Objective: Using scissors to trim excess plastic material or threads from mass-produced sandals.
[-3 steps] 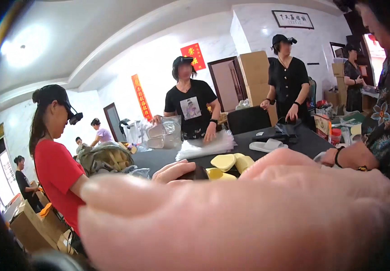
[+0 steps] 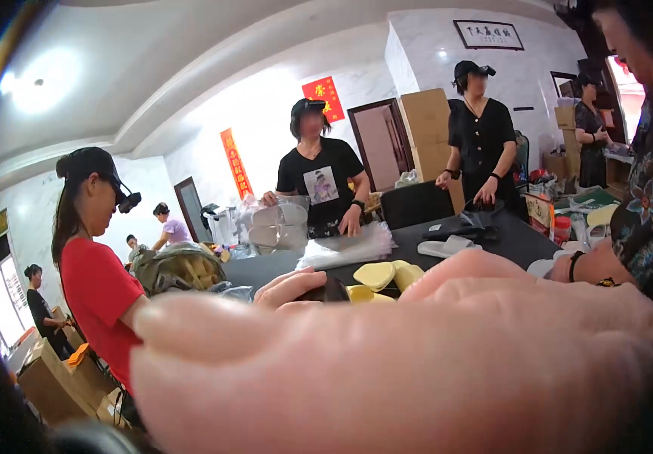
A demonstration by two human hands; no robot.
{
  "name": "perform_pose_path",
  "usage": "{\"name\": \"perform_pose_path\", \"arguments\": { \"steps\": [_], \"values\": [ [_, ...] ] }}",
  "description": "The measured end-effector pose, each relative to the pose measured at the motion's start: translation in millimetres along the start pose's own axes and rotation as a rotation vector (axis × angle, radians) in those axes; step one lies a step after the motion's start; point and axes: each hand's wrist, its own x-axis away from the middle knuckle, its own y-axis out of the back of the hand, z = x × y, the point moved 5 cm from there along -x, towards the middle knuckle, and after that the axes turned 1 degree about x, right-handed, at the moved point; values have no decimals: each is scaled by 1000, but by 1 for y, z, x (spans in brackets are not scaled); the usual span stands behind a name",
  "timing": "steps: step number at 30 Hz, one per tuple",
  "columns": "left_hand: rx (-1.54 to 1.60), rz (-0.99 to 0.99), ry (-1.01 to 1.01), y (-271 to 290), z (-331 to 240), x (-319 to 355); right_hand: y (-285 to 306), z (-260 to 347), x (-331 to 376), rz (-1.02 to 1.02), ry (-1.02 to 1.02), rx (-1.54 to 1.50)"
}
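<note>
A hand very close to the camera, which looks like my right hand (image 2: 402, 363), fills the lower middle and right. It is blurred, and its fingers overlap so that I cannot make out whether it is open or closed. No thing shows in it. Just beyond its upper edge are yellow slippers (image 2: 375, 275) on the dark table (image 2: 258, 266). Left of them, the fingers of a smaller hand (image 2: 292, 289) lie against a dark brown thing (image 2: 333, 290), mostly hidden. Whose hand that is, I cannot tell. My left hand is not to be recognised in view.
Across the table a co-worker holds a clear bag with grey slippers (image 2: 277, 225) beside flat plastic bags (image 2: 347, 246). A grey slipper (image 2: 450, 244) lies farther right. A person in red (image 2: 103, 291) stands at left near cartons (image 2: 57, 382); a floral sleeve (image 2: 648, 208) is at right.
The clear bag of slippers in the co-worker's hand has tilted slightly. The large near hand keeps its place.
</note>
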Motion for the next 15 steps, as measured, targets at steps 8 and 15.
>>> {"name": "perform_pose_path", "arguments": {
  "steps": [8,15],
  "values": [
    [97,27,73,-8,1,-4,3,13,4,-59,2,2],
    [201,45,149,-19,5,1,1,22,8,-110,-19,2]
  ]
}}
